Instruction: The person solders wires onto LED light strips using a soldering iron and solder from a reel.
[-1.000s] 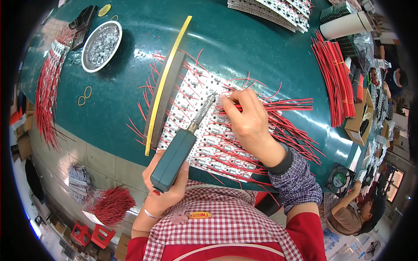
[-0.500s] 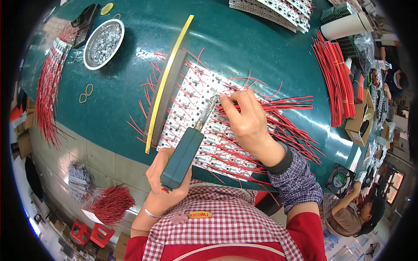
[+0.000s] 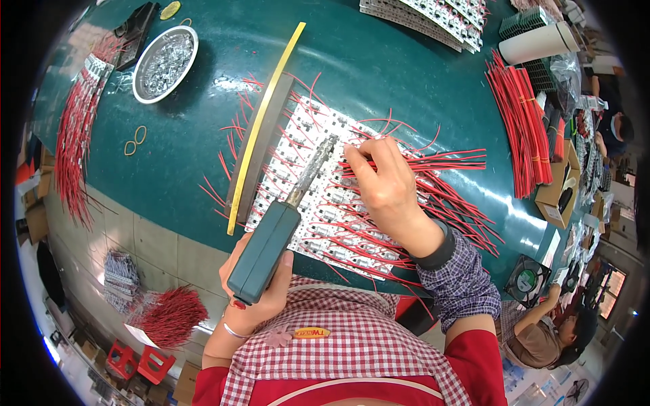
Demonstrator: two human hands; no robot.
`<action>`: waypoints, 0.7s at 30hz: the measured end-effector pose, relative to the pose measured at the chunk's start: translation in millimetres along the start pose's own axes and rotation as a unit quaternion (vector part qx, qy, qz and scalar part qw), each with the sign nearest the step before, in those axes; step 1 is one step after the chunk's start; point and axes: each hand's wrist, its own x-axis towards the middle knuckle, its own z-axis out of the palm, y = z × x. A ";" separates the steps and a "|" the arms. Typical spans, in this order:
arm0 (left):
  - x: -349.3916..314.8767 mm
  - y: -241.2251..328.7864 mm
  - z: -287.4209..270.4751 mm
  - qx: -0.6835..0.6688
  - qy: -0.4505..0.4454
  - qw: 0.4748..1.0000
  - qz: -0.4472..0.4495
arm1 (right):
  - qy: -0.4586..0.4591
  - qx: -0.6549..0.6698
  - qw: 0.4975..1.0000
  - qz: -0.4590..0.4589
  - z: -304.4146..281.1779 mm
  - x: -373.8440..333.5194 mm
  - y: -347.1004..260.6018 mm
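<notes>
My left hand (image 3: pixel 274 296) is wrapped round the dark green handle of a soldering gun (image 3: pixel 263 254). Its long metal barrel slants up and away over a white circuit board panel (image 3: pixel 298 128), with the tip close to my right fingertips. My right hand (image 3: pixel 386 186) is pinched at the panel, gripping what looks like a red wire, though the fingers hide its end. Many red wires (image 3: pixel 457 199) fan out to the right from the panel's rows of small parts. More thin red wires stick out at its left side.
A grey bar with a yellow edge (image 3: pixel 265 115) lies across the panel's left side. Beyond it stand a white bowl of small clear parts (image 3: pixel 166 65) and rubber bands (image 3: pixel 140 135). Bundled red wires (image 3: pixel 518 125), a white cylinder (image 3: pixel 539 42) and a small fan (image 3: pixel 529 281) are on the right.
The soldering gun has swung left and toward me in my left hand, its tip drawing slightly away from my right fingers. My right hand has stayed almost still.
</notes>
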 end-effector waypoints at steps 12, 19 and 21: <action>-5.0 -2.3 -5.5 -0.001 0.013 0.999 -0.032 | -0.035 -0.036 0.999 0.013 -5.6 -7.5 -8.6; -7.3 -3.4 -4.7 0.002 0.017 1.000 -0.019 | -0.045 0.006 0.999 0.029 -6.3 -12.8 -14.7; -8.1 -4.6 -4.2 0.007 0.016 1.000 -0.010 | -0.034 -0.007 0.999 0.028 -4.0 -9.4 -15.5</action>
